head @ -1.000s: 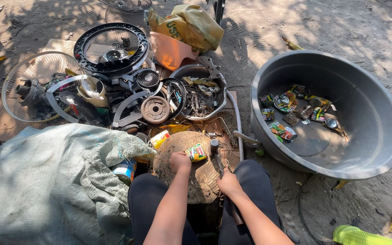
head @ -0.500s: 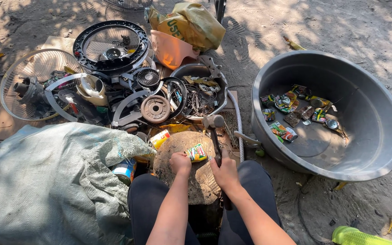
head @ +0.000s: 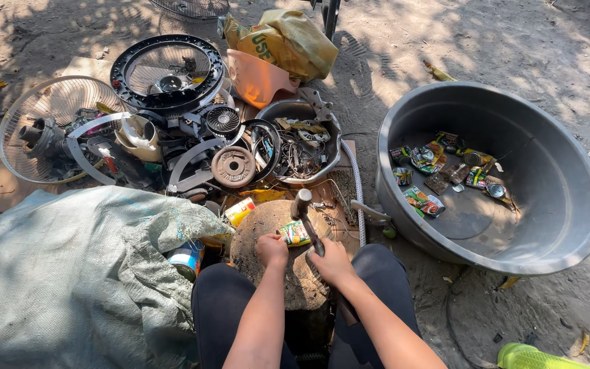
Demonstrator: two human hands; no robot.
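Sitting tight between a big sack on the left and a big grey tub on the right, with fan parts piled just ahead. Open sand lying only far out front and to the right. Left hand pinching a flat, squashed can, green and yellow, lying on the round stump. Right hand gripping a hammer, head resting just beside the can.
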